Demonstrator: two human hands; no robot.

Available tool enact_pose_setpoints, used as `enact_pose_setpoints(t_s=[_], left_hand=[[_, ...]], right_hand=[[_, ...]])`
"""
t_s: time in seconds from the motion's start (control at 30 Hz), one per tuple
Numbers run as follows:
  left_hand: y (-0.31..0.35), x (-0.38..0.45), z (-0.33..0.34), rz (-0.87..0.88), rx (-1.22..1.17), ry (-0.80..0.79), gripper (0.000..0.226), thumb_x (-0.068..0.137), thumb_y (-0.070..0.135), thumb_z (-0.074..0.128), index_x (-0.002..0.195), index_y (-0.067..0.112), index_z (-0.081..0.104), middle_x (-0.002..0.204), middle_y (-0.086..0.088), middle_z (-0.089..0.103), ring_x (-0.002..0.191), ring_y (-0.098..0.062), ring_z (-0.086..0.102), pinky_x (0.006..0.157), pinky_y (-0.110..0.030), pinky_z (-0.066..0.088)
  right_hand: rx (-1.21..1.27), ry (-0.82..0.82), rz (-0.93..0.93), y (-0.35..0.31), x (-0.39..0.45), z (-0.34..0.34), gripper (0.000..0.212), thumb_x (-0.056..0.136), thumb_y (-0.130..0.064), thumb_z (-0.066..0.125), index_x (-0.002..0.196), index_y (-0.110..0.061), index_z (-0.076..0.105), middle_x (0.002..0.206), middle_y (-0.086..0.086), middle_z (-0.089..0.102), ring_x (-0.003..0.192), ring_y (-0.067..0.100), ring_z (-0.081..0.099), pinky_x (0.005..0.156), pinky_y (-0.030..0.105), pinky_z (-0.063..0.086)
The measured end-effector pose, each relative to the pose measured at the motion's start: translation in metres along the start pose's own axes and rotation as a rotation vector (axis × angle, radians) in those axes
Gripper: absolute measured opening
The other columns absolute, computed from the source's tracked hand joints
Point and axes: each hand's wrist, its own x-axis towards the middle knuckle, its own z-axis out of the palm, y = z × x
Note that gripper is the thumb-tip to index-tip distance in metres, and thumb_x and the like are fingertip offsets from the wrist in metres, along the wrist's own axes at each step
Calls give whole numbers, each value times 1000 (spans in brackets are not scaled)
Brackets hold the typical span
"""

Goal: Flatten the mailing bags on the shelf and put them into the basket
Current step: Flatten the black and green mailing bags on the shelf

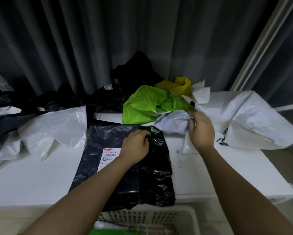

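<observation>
A black mailing bag (pixel 98 167) with a white shipping label lies flat on the white shelf (pixel 32 180), its near edge hanging over the front. My left hand (pixel 135 146) rests on the bag's upper part, fingers curled onto the plastic near the top edge. My right hand (pixel 201 131) grips a crumpled pale grey-white bag (pixel 173 123) just right of the black one. A white slatted basket (pixel 142 217) stands below the shelf's front edge, with something green inside it.
Other bags crowd the back of the shelf: a lime green one (pixel 142 106), a yellow one (pixel 181 85), a large white one (pixel 244 119) at right, white bags (pixel 54 131) at left and black ones (pixel 134 73) against the dark curtain.
</observation>
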Motion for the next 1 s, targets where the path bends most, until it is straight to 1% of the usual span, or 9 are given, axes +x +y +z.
enact_pose_setpoints(t_s=[0.13, 0.23, 0.4, 0.53, 0.63, 0.7, 0.8, 0.87, 1.0], left_hand=[[10, -7, -5, -68, -212, 22, 38, 98, 24, 46, 136, 14, 48, 135, -10, 52, 125, -26, 48, 103, -32, 39], [24, -16, -22, -121, -418, 17, 51, 100, 41, 39, 147, 20, 34, 149, -1, 38, 133, -11, 39, 102, -21, 28], [33, -38, -61, -13, -676, 122, 64, 94, 57, 42, 149, 31, 23, 143, 12, 37, 100, 27, 44, 95, -23, 35], [3, -62, -89, -55, -752, 272, 57, 88, 67, 42, 135, 36, 38, 136, 7, 48, 121, -4, 49, 102, -31, 41], [-28, -85, -104, -102, -680, 280, 36, 94, 62, 34, 117, 38, 48, 126, 6, 52, 118, -5, 50, 100, -23, 36], [-48, -103, -111, -184, -631, 156, 45, 97, 57, 24, 112, 29, 55, 119, 6, 56, 110, -2, 53, 94, -16, 36], [-72, -119, -106, -400, -465, -153, 70, 97, 59, 13, 125, 16, 60, 129, -3, 57, 120, -17, 51, 99, -27, 35], [-85, -127, -100, -453, -335, -249, 69, 98, 58, 18, 124, 10, 60, 131, -11, 56, 118, -24, 52, 96, -30, 36], [-92, -129, -89, -485, -234, -153, 53, 94, 45, 52, 132, 11, 40, 133, -14, 38, 115, -31, 51, 96, -34, 39]], right_hand=[[211, 140, 54, -16, -6, -25, 8, 86, -4, 53, 92, -1, 58, 89, 13, 57, 85, 28, 52, 72, 24, 33], [316, 168, 87, -37, -11, -39, 13, 89, -10, 53, 98, -5, 59, 93, 4, 54, 86, 18, 50, 71, 26, 40], [379, 127, -33, -85, -20, -50, 9, 91, -12, 54, 95, -5, 57, 93, 5, 50, 82, 12, 47, 66, 25, 39], [384, 52, -193, -132, -38, -41, 4, 89, -5, 53, 88, -1, 54, 92, 13, 49, 80, 18, 45, 64, 23, 34], [214, -101, -357, -152, -67, -21, 12, 85, -8, 49, 92, 0, 55, 97, 16, 52, 83, 25, 47, 62, 30, 38], [94, -349, -427, -155, -93, 0, 14, 83, -2, 54, 96, 0, 57, 105, 17, 52, 88, 32, 52, 62, 37, 43], [62, -644, -518, -151, -131, 19, 12, 79, 1, 55, 90, -2, 56, 101, 18, 51, 87, 37, 52, 56, 38, 41], [106, -739, -510, -152, -144, 24, 11, 76, -2, 51, 86, -5, 55, 95, 14, 50, 85, 34, 49, 57, 35, 38], [358, -810, -260, -163, -145, 20, 10, 83, -6, 52, 75, -6, 58, 78, -1, 46, 75, 20, 48, 66, 30, 36]])
